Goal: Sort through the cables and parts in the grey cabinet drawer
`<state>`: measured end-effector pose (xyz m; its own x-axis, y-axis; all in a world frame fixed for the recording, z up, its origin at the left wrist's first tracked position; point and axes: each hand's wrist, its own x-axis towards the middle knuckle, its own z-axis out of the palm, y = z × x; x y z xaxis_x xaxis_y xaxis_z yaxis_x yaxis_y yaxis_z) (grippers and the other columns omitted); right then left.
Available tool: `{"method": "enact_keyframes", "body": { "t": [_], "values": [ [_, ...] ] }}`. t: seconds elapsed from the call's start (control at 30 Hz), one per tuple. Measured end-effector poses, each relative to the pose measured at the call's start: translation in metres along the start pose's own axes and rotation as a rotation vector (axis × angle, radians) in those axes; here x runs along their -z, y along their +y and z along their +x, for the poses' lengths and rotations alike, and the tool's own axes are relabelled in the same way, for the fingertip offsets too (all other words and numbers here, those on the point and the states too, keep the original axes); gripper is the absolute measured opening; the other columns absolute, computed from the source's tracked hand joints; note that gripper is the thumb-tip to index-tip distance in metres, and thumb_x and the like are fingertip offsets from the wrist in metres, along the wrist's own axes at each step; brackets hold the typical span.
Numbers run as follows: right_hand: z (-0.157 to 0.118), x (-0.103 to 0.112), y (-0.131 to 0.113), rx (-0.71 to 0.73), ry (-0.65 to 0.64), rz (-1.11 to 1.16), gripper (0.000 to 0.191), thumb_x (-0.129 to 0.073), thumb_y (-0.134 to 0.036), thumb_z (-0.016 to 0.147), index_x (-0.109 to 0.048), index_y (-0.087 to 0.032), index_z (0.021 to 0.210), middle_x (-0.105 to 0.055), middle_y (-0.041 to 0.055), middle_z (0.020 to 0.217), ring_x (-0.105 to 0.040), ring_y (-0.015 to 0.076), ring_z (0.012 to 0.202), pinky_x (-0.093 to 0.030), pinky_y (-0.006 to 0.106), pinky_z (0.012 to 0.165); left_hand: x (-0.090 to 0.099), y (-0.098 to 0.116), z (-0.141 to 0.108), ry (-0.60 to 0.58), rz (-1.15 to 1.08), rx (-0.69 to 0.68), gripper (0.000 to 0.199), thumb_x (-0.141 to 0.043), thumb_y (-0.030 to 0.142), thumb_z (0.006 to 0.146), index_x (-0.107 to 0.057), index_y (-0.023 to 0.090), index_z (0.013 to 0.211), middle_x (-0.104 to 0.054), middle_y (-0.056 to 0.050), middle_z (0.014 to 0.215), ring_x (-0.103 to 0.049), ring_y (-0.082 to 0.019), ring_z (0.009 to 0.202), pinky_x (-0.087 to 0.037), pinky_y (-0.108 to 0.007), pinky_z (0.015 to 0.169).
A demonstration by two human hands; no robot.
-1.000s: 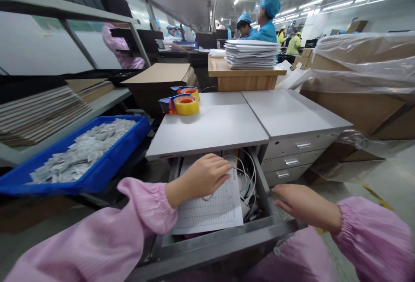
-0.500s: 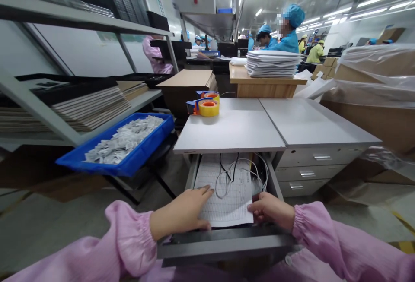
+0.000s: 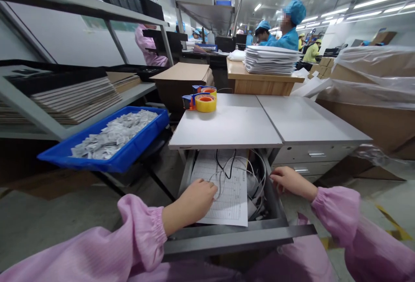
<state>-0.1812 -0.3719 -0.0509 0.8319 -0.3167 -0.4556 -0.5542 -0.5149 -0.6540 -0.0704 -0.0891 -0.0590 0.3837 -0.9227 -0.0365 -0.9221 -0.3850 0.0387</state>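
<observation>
An open grey drawer [image 3: 233, 236] holds a printed sheet [image 3: 231, 206] with thin cables [image 3: 257, 172] lying over and beside it. My left hand [image 3: 197, 198] rests above the sheet's left part, its fingers curled together near a cable; whatever is beneath them is hidden. At the drawer's right side wall is my right hand [image 3: 290, 181], its fingers bent and slightly apart, with nothing seen in them. Two tape dispensers [image 3: 205, 102] with yellow rolls stand on the white tabletop [image 3: 227, 126] above the drawer.
On the left, a blue tray [image 3: 121, 156] of small packets sits beside a shelf rack [image 3: 74, 124]. A paper stack [image 3: 272, 60] lies on a wooden box [image 3: 262, 84] behind the tabletop. Plastic-wrapped cartons [image 3: 372, 109] stand at right. People work farther back.
My right hand has left the sheet's lower right edge and moved up and right to the drawer's side. My left hand has shifted slightly, its fingers more curled. The view has moved a little.
</observation>
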Motion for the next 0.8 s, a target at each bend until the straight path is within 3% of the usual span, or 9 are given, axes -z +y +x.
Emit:
{"method": "enact_keyframes", "body": {
  "t": [0.07, 0.17, 0.23, 0.3, 0.4, 0.5, 0.6, 0.7, 0.8],
  "values": [
    [-0.003, -0.002, -0.003, -0.019, -0.07, 0.087, 0.015, -0.042, -0.023, 0.089, -0.052, -0.014, 0.094, -0.066, 0.0138, 0.1, -0.067, 0.0157, 0.066, -0.05, 0.024, 0.048, 0.002, 0.004, 0.001, 0.02, -0.001, -0.084, 0.002, -0.059, 0.016, 0.082, -0.059, 0.014, 0.083, -0.068, -0.009, 0.086, -0.064, -0.025, 0.081, -0.046, -0.038, 0.077],
    [-0.01, -0.016, -0.011, -0.002, -0.128, 0.181, 0.024, -0.043, -0.027, 0.09, -0.048, -0.012, 0.109, -0.058, 0.0189, 0.12, -0.069, 0.0154, 0.078, -0.055, 0.024, 0.056, 0.001, 0.017, 0.01, 0.083, -0.073, -0.439, 0.028, -0.059, 0.027, 0.086, -0.055, 0.016, 0.112, -0.063, -0.009, 0.119, -0.057, -0.025, 0.11, -0.041, -0.037, 0.09],
    [-0.011, -0.026, -0.013, 0.021, -0.14, 0.189, 0.029, -0.042, -0.03, 0.092, -0.047, -0.011, 0.112, -0.057, 0.0198, 0.121, -0.069, 0.0151, 0.081, -0.054, 0.022, 0.057, -0.003, 0.026, 0.02, 0.109, -0.08, -0.644, 0.035, -0.053, 0.035, 0.09, -0.05, 0.018, 0.121, -0.058, -0.007, 0.128, -0.048, -0.023, 0.122, -0.037, -0.037, 0.096],
    [-0.01, -0.032, -0.011, 0.042, -0.143, 0.155, 0.03, -0.04, -0.031, 0.092, -0.048, -0.011, 0.113, -0.059, 0.0183, 0.117, -0.069, 0.0145, 0.08, -0.052, 0.02, 0.054, -0.006, 0.033, 0.029, 0.101, -0.044, -0.73, 0.027, -0.05, 0.038, 0.091, -0.057, 0.019, 0.11, -0.064, -0.006, 0.115, -0.051, -0.023, 0.117, -0.036, -0.036, 0.095],
    [-0.01, -0.038, -0.002, 0.088, -0.155, 0.022, 0.025, -0.044, -0.024, 0.088, -0.054, -0.01, 0.106, -0.067, 0.0136, 0.098, -0.067, 0.0151, 0.068, -0.05, 0.023, 0.052, 0.0, 0.036, 0.037, 0.124, 0.008, -0.779, 0.021, -0.054, 0.037, 0.089, -0.061, 0.018, 0.086, -0.066, -0.006, 0.088, -0.057, -0.022, 0.094, -0.039, -0.035, 0.087],
    [-0.013, -0.042, 0.003, 0.226, -0.165, -0.144, 0.016, -0.057, -0.016, 0.077, -0.063, -0.014, 0.091, -0.068, 0.0082, 0.089, -0.065, 0.0195, 0.08, -0.051, 0.032, 0.074, 0.019, 0.028, 0.035, 0.169, 0.033, -0.764, 0.028, -0.059, 0.045, 0.084, -0.062, 0.018, 0.078, -0.062, -0.006, 0.081, -0.054, -0.021, 0.083, -0.04, -0.036, 0.082],
    [-0.015, -0.048, 0.0, 0.385, -0.172, -0.266, 0.024, -0.062, -0.013, 0.071, -0.066, -0.018, 0.094, -0.065, 0.0077, 0.105, -0.058, 0.0231, 0.102, -0.043, 0.035, 0.092, 0.036, 0.013, 0.029, 0.139, 0.049, -0.661, 0.037, -0.062, 0.054, 0.078, -0.063, 0.017, 0.075, -0.062, -0.008, 0.088, -0.054, -0.024, 0.086, -0.042, -0.039, 0.084],
    [-0.011, -0.055, -0.005, 0.538, -0.171, -0.573, 0.04, -0.068, -0.019, 0.066, -0.063, -0.014, 0.105, -0.061, 0.013, 0.113, -0.056, 0.0279, 0.105, -0.043, 0.037, 0.091, 0.04, -0.003, 0.022, 0.1, 0.057, -0.487, 0.021, -0.061, 0.035, 0.082, -0.064, 0.015, 0.086, -0.059, -0.013, 0.113, -0.057, -0.027, 0.093, -0.045, -0.04, 0.082],
    [-0.004, -0.063, -0.007, 0.66, -0.127, -0.875, 0.045, -0.067, -0.018, 0.066, -0.059, -0.007, 0.109, -0.064, 0.0177, 0.105, -0.056, 0.0322, 0.104, -0.043, 0.041, 0.09, 0.035, -0.016, 0.017, 0.073, -0.144, -0.223, 0.016, -0.046, 0.014, 0.087, -0.061, 0.016, 0.094, -0.052, -0.012, 0.124, -0.061, -0.019, 0.088, -0.048, -0.032, 0.078]
  ]
}}
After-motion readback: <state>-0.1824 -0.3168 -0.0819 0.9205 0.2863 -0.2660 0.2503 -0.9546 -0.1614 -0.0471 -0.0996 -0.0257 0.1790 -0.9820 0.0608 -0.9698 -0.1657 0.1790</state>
